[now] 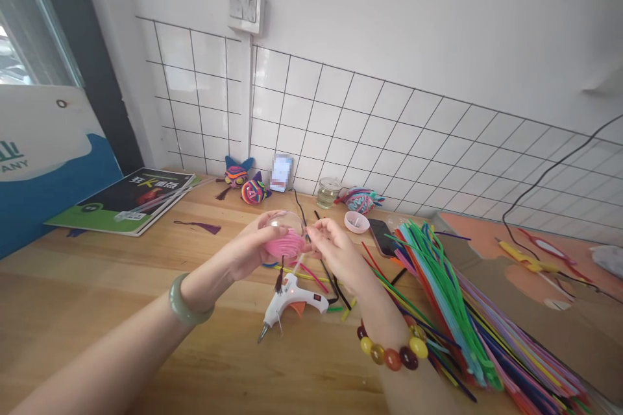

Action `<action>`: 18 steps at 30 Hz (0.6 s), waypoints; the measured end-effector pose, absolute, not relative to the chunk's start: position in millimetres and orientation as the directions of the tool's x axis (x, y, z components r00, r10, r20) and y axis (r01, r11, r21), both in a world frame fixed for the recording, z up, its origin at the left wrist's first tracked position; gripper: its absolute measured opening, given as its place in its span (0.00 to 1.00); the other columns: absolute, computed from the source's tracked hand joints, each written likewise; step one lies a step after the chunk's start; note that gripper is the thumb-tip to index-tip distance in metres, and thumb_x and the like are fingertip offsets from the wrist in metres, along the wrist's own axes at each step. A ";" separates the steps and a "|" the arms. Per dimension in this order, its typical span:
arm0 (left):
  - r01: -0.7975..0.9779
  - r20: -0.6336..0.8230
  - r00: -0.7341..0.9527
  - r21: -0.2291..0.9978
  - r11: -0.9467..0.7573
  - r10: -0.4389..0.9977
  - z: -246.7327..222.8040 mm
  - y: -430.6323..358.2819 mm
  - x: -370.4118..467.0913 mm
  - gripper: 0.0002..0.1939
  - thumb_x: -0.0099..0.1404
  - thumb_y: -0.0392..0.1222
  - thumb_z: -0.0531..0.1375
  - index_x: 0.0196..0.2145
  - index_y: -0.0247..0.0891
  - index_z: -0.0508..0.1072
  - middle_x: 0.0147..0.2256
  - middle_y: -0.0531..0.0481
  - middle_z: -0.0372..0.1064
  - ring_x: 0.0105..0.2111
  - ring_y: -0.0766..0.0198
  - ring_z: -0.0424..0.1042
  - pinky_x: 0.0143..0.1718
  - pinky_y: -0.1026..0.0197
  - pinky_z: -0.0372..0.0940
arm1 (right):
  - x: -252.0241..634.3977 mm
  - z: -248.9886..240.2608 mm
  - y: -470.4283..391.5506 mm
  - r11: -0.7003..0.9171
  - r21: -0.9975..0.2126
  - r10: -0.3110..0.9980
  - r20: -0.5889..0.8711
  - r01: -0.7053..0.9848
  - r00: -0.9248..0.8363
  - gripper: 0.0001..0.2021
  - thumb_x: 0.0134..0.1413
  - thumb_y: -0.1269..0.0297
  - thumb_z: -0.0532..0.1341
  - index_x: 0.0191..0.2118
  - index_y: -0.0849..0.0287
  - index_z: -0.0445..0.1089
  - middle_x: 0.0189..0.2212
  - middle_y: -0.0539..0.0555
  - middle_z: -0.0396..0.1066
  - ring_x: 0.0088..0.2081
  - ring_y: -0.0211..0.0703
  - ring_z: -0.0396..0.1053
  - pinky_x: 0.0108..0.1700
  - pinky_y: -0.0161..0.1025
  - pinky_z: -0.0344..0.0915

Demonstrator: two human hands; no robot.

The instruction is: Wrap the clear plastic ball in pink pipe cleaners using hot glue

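Note:
My left hand [256, 243] is closed around a clear ball [286, 244] whose lower part is covered in rows of pink pipe cleaner. A dark tassel [279, 280] hangs beneath it. At the ball's right edge, my right hand [333, 249] has its thumb and fingertips pinched together; what lies between them is too small to make out. Below both hands a white hot glue gun [292, 298] with an orange trigger rests on the wooden table, its nozzle pointing down and left.
Bundles of coloured pipe cleaners [442, 298] spread across the right side. Behind are a phone [383, 237], a pink bowl [357, 222], a glass jar [329, 193] and finished yarn-like figures [237, 173]. A book [136, 198] and loose tassel [199, 227] lie left; yellow pliers-like tool [525, 256] far right.

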State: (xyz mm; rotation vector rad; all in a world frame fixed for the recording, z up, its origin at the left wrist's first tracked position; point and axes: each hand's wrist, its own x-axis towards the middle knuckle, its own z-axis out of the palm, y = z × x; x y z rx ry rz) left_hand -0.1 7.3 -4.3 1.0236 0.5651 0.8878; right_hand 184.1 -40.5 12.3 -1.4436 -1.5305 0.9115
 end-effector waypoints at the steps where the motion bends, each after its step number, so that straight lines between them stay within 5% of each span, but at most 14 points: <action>1: -0.370 -0.008 0.547 0.894 0.251 0.837 -4.1 9.1 -2.0 0.24 0.57 0.43 0.67 0.50 0.38 0.70 0.46 0.42 0.71 0.36 0.59 0.74 0.33 0.57 0.71 | 188.2 12.4 -38.6 0.062 -0.903 0.998 0.067 0.425 -0.003 0.15 0.61 0.46 0.52 0.38 0.53 0.60 0.38 0.52 0.71 0.36 0.43 0.74 0.35 0.38 0.67; 5: -0.440 0.042 0.600 0.851 0.286 0.799 -0.3 13.8 -8.8 0.20 0.59 0.43 0.66 0.49 0.38 0.72 0.43 0.43 0.73 0.37 0.58 0.74 0.33 0.60 0.71 | 203.3 4.5 -30.5 0.012 -0.800 0.989 -0.080 0.600 -0.127 0.16 0.61 0.48 0.53 0.33 0.56 0.65 0.29 0.50 0.71 0.30 0.40 0.71 0.31 0.36 0.64; 11: -0.484 0.098 0.634 0.825 0.294 0.767 3.3 17.0 -14.6 0.20 0.60 0.43 0.64 0.49 0.39 0.72 0.44 0.41 0.73 0.43 0.51 0.73 0.41 0.48 0.74 | 205.5 -32.7 -15.1 0.046 -0.586 0.801 -0.463 0.809 -0.381 0.19 0.38 0.56 0.72 0.15 0.59 0.62 0.11 0.41 0.53 0.17 0.31 0.50 0.21 0.34 0.43; 14: -0.493 0.121 0.640 0.822 0.285 0.758 3.5 19.0 -16.9 0.20 0.61 0.42 0.63 0.51 0.39 0.72 0.44 0.42 0.74 0.44 0.52 0.74 0.42 0.49 0.74 | 203.9 -49.3 -6.7 0.095 -0.535 0.758 -0.508 0.840 -0.410 0.25 0.38 0.57 0.72 0.13 0.58 0.55 0.10 0.39 0.44 0.18 0.30 0.43 0.23 0.35 0.38; 18: -0.518 0.176 0.652 0.814 0.263 0.738 5.1 21.8 -20.3 0.17 0.62 0.42 0.62 0.50 0.38 0.73 0.42 0.43 0.76 0.41 0.53 0.76 0.42 0.51 0.75 | 205.0 -55.3 0.5 0.139 -0.586 0.702 -0.510 0.798 -0.497 0.22 0.43 0.54 0.70 0.16 0.58 0.58 0.13 0.40 0.48 0.19 0.31 0.46 0.23 0.35 0.40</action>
